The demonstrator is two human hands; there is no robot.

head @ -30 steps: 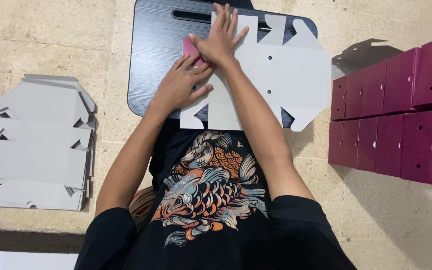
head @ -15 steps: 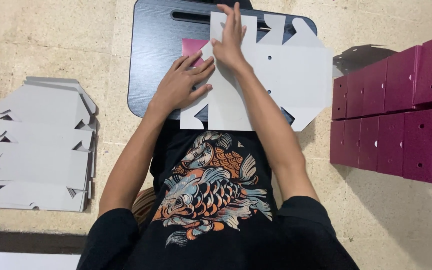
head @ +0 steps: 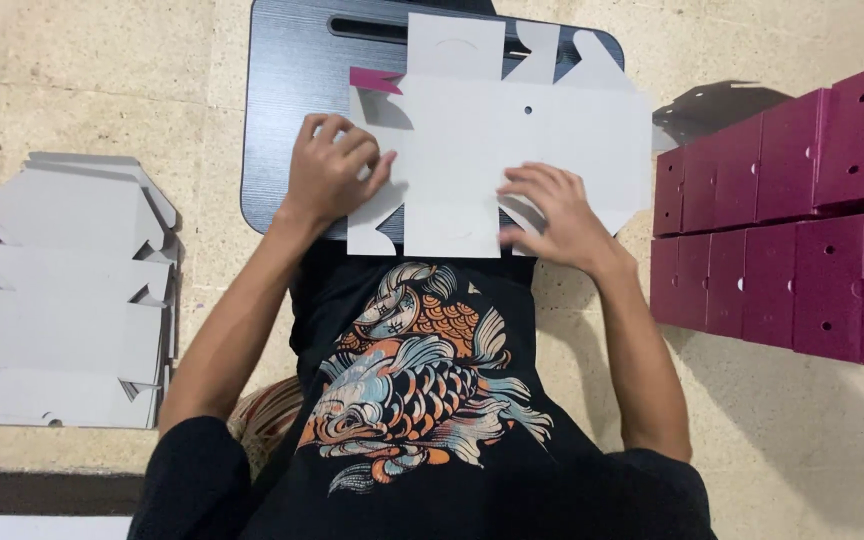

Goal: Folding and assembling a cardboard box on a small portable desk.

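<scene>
Head view first — what lies on the small dark lap table [head: 282, 110]?

— One flat white die-cut carton blank [head: 497, 140], white side up. It covers most of the table's right half and hangs over the right edge and the near edge. Its top flaps reach the table's far edge, beside the dark slot there.

— Any colour on it?

— One small flap at the blank's upper left [head: 375, 79] is turned over and shows magenta.

— Where is the left hand [head: 334, 170]?

— On the blank's left side, near the table's near edge. The fingers are curled and pinch the left edge of the card, so that hand is closed on the blank.

— And the right hand [head: 550, 215]?

— It rests flat on the blank's lower right part, right at the table's near edge. The fingers are spread and press down; they grip nothing.

— What surrounds the table?

— It stands on a pale stone floor [head: 82, 80]. Off the table's left side, well apart from it, lies a stack of flat white blanks [head: 57, 300], roughly squared. Off the right side stand two rows of folded magenta boxes [head: 802, 210] with small round holes in their faces, packed touching one another. One dark flap [head: 717, 100] sticks out just behind the nearest of them.

— And the person?

— Seated at the near edge, in a black shirt with a fish print [head: 412, 400], both forearms reaching forward over it.
</scene>
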